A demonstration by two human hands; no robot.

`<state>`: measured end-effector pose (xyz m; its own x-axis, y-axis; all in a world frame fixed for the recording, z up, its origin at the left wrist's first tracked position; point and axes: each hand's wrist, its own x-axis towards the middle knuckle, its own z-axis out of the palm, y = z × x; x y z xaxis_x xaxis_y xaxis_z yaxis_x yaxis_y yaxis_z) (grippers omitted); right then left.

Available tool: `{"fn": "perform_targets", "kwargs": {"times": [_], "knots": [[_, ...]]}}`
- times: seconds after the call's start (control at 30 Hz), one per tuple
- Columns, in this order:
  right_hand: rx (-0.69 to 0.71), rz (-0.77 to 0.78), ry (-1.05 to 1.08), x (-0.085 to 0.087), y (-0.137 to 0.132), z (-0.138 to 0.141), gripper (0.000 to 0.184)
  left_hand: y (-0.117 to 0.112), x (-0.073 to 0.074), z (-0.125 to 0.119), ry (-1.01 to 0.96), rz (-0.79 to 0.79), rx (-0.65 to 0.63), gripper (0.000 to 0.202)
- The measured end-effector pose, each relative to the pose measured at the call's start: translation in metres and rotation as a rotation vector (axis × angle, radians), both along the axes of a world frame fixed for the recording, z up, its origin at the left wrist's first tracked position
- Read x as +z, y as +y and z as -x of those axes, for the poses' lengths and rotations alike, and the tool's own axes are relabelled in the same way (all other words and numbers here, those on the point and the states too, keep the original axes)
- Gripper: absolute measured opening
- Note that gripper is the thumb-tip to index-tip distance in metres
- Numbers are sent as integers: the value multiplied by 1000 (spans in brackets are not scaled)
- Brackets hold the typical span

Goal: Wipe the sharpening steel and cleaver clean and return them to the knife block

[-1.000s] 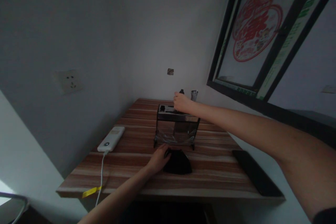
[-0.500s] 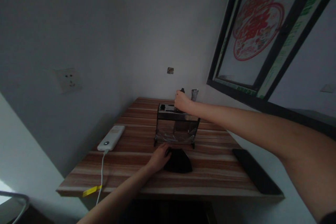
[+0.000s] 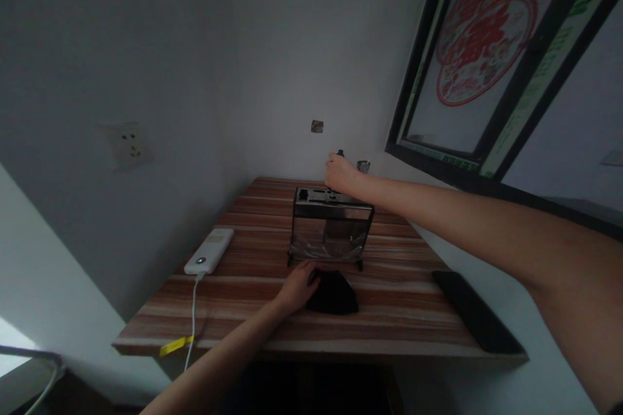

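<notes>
A knife holder (image 3: 333, 214) with clear sides, a slotted metal top and black feet stands on the table. Above its top, my right hand (image 3: 341, 175) is closed round a black handle (image 3: 340, 153), apparently a knife's; my fingers and the holder hide most of it. Another handle (image 3: 363, 166), seemingly wrapped in clear plastic, sticks up just right of that hand. In front of the holder, my left hand (image 3: 296, 286) has its fingers curled over the left edge of a dark, fan-shaped folded piece (image 3: 333, 293), which looks like cloth.
A white power bank (image 3: 210, 251) with a white cable lies at the left of the wood-striped table (image 3: 253, 233). Yellow tape (image 3: 176, 345) hangs at the front edge. A flat black slab (image 3: 477, 311) rests along the right edge. Walls rise behind and at left.
My right hand has risen a little above the knife holder's top, with the black handle in it. My left hand stays at the dark piece. The view has shifted slightly.
</notes>
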<state>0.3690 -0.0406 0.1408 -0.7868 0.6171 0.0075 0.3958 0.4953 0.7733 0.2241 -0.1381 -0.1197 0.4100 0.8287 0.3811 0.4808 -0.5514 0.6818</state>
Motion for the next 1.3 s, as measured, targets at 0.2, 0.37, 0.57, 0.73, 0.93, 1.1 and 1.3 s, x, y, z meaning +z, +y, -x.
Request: {"fn": "perform_targets", "kwargs": {"times": [0.2, 0.37, 0.57, 0.73, 0.93, 1.1, 1.3], "knots": [[-82, -142, -109, 23, -12, 0, 18, -1, 2, 1, 12, 8, -8, 30], [-90, -191, -126, 44, -20, -1, 18, 0, 2, 1, 11, 6, -15, 28], [-90, -230, -87, 67, -17, -12, 19, -1, 2, 1, 29, -3, -13, 29], [24, -234, 26, 81, -3, -25, 28, -1, 1, 0, 40, -4, -5, 28], [62, -318, 17, 95, -4, -27, 33, 0, 0, 0, 38, -13, -7, 29], [-6, -355, -87, 107, -21, -22, 18, 1, -3, 0, 18, -6, 2, 28], [42, -376, -62, 120, -22, -25, 25, 3, -4, 0, 7, -4, -9, 28]]}}
